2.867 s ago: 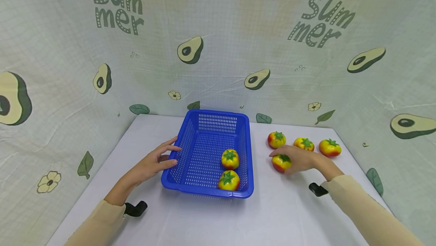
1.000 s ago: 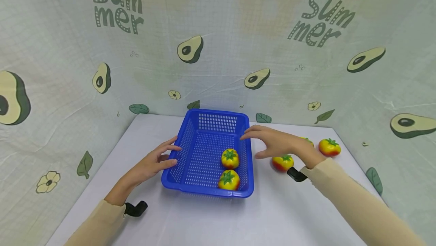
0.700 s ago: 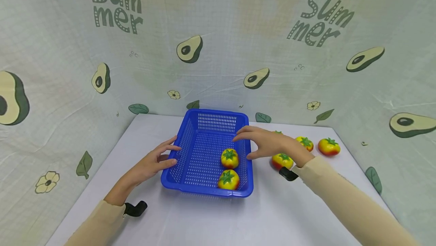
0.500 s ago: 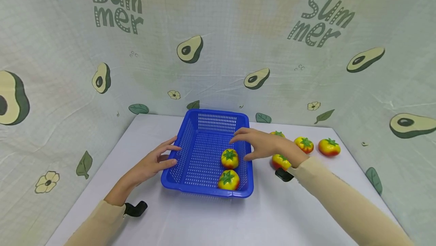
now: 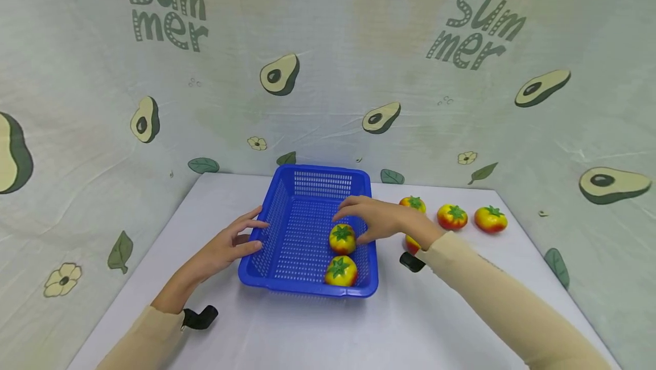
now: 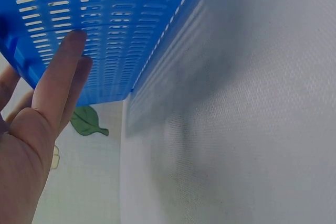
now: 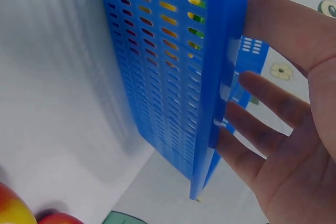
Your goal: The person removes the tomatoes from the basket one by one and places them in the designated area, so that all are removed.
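The worktop (image 5: pixel 307 336) offers room before the blue basket (image 5: pixel 287 286), whose front-right corner holds one tomato (image 5: pixel 340 271); a rear tomato (image 5: pixel 342 239) lies just behind, probably because that side is handiest. The left hand (image 5: pixel 222 250), fingers relaxed, lies at the left rim, likely steadying it; the right hand (image 5: pixel 376 219), empty, fingers parted, hangs over the right rim. Beyond, four loose tomatoes (image 5: pixel 452 217) sit inside the worktop's edge, before the cloth backdrop (image 5: pixel 328 91)
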Tool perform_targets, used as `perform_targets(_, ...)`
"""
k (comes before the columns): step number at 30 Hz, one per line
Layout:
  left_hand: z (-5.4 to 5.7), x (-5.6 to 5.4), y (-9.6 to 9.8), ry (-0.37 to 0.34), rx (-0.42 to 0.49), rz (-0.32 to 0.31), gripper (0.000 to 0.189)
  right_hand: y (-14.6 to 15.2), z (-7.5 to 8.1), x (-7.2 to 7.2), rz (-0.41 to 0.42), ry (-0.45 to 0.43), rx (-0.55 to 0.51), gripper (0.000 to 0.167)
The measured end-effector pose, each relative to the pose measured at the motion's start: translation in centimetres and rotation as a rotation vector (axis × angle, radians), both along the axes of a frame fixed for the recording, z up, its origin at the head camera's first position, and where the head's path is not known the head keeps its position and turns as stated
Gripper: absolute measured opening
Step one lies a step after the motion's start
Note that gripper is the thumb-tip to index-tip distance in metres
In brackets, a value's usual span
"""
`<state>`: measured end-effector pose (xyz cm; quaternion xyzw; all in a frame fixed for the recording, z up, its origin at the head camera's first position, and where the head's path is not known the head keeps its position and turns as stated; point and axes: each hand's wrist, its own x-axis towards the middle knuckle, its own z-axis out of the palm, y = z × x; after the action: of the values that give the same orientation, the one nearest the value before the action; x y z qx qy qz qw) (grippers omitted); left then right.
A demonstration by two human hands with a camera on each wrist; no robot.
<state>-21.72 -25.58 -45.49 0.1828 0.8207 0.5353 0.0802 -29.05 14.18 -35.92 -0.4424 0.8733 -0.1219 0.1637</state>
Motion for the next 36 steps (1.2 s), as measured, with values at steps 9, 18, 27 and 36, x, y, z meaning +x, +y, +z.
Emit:
perform_targets(9, 0.2, 0.1, 0.0, 0.008, -0.006, 0.006, 0.048, -1.0, -0.4, -0.3, 0.023, -0.006, 0.032, 0.063)
perform_targets(18, -0.1, 0.0, 0.0, 0.004, 0.004, 0.002, 0.048, -1.8, -1.0, -0.5, 0.024, -0.016, 0.074, 0.061)
perform_targets(27, 0.0, 0.1, 0.0, 0.013, 0.003, -0.001, 0.048, -2.7, -1.7, -0.7, 0.015, -0.056, 0.118, 0.062)
perform_targets(36, 0.1, 0.1, 0.0, 0.013, -0.001, 0.002, 0.048, -3.5, -2.0, -0.9, -0.002, -0.045, 0.181, 0.065)
